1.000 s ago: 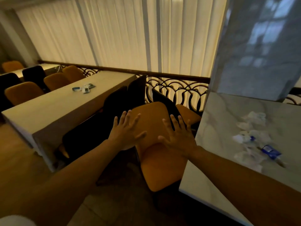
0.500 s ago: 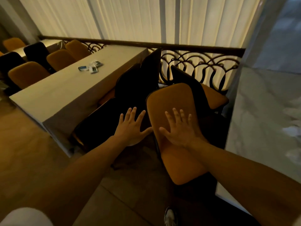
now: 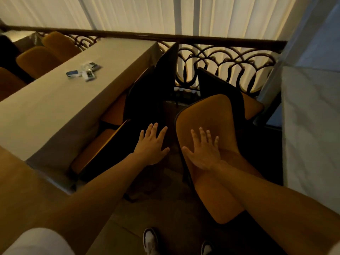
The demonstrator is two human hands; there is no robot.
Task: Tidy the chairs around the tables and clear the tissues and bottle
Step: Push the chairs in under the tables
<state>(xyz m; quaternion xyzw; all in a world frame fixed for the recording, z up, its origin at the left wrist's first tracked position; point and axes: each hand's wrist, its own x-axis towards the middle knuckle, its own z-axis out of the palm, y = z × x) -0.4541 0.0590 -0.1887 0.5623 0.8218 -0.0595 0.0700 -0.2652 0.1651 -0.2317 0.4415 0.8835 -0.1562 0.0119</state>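
Observation:
An orange chair [image 3: 207, 115] stands between two tables with its backrest toward me. My right hand [image 3: 203, 150] lies flat on that backrest, fingers spread and straight. My left hand [image 3: 151, 144] is open with spread fingers over the dark back of a black chair [image 3: 145, 102] tucked along the left table [image 3: 55, 107]. Whether the left hand touches the black chair I cannot tell. The marble table [image 3: 312, 135] is at the right; the tissues and bottle are out of view.
A small pile of packets [image 3: 84, 70] lies on the left table. More orange chairs [image 3: 36, 59] stand on its far side. An ornate dark railing [image 3: 220, 59] with white curtains behind closes the back. My shoes [image 3: 150, 240] show on the floor below.
The view has tilted down and swung left, so the tissues and bottle on the marble table have left the frame. Both hands stay spread, the right on the orange chair back.

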